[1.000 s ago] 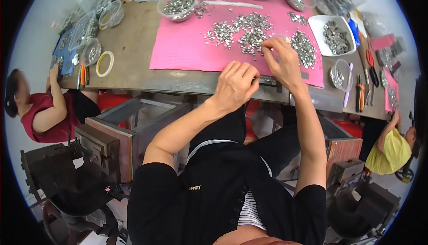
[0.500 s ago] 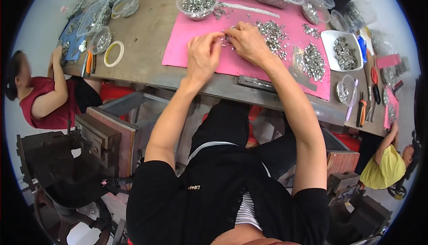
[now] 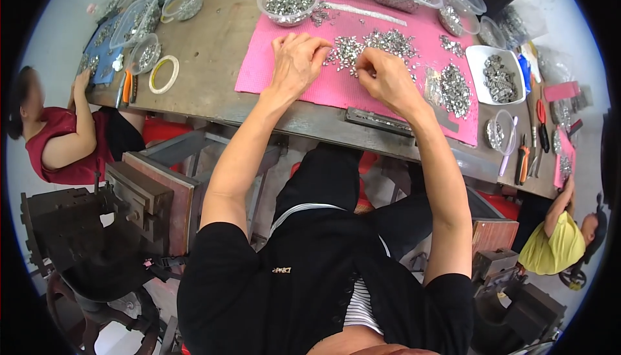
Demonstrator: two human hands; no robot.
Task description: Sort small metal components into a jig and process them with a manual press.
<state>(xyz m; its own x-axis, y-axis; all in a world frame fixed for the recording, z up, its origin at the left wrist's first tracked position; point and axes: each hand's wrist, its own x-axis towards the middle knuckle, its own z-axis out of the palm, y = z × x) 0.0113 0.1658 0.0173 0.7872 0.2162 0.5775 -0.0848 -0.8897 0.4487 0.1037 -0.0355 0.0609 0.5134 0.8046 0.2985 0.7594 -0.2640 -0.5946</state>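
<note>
My left hand [image 3: 296, 64] hangs over the pink mat [image 3: 259, 80], at the left edge of a loose spread of small shiny metal pieces [image 3: 345, 53]. Its fingers are bent and drawn together; whatever is between the tips is too small to make out. At the right side of that spread, my right hand [image 3: 390, 83] is curled, thumb and forefinger brought together over the near edge. Any piece in that pinch is hidden. Just beyond the right hand lies a denser heap of metal pieces [image 3: 394, 43].
Clear plastic tubs [image 3: 288, 2] of metal pieces line the mat's far side. To the right stand another heap [image 3: 455, 90] and a white square bowl [image 3: 495, 74]. A dark metal bar [image 3: 378, 121] lies along the near edge. Co-workers [image 3: 68, 135] sit at both sides.
My right hand has drawn back to the right and nearer, uncovering the spread pieces. My left hand has shifted slightly farther from me, and the two hands are now wider apart.
</note>
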